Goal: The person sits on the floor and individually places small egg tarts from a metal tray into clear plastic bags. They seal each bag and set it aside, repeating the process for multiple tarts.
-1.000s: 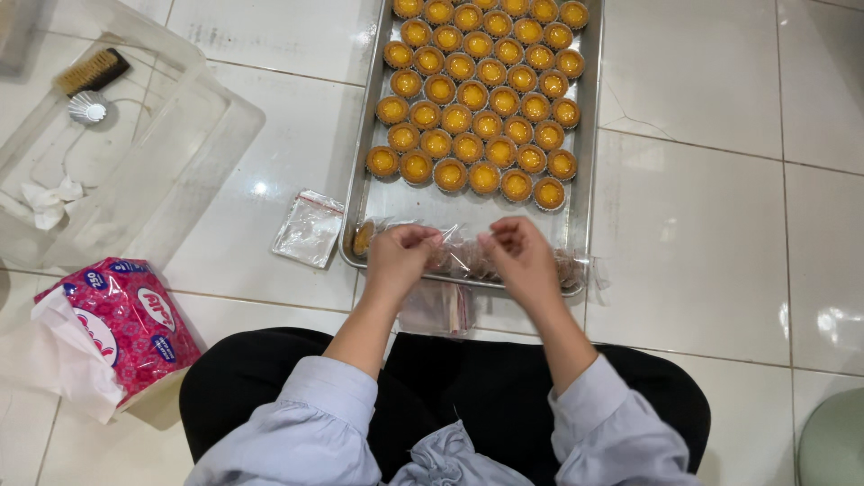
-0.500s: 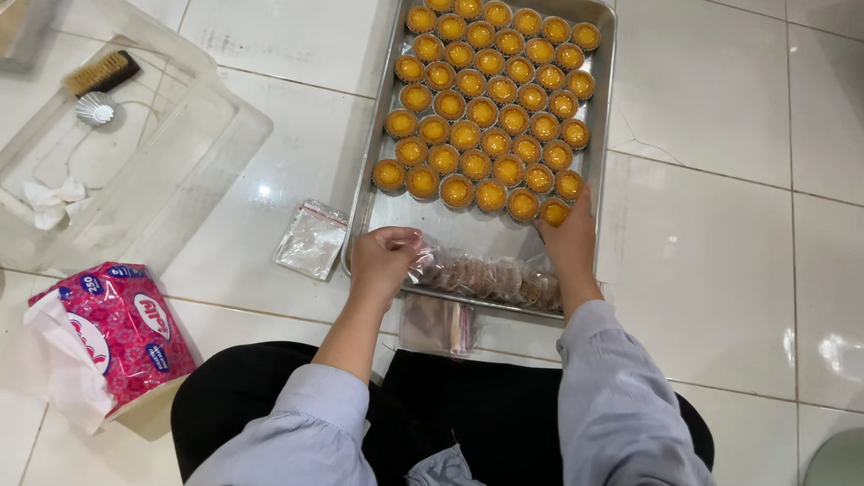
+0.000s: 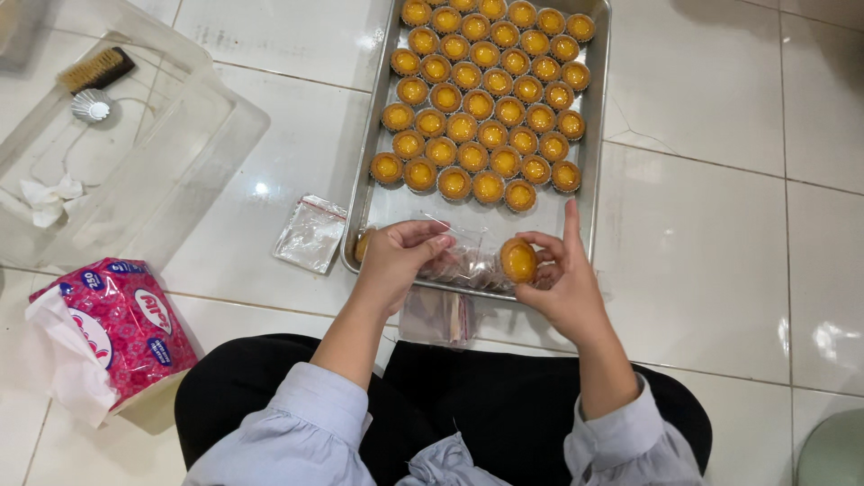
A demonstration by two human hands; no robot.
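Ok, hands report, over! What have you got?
Right hand pinching one yellow tart. Left hand gripping clear bag over tray. Nothing between them.

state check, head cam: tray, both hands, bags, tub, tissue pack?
Tray: on floor, rows of tarts, near end bare.
Right hand: pinching one tart.
Left hand: gripping clear bag, partly filled.
Spare bag: flat, empty, beside tray.
Tub: open, holds brush, tin mould.
Tissue pack: open, tissue sticking out.

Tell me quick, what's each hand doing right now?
Left hand: closed on the clear plastic bag.
Right hand: holding a yellow tart in its fingertips.
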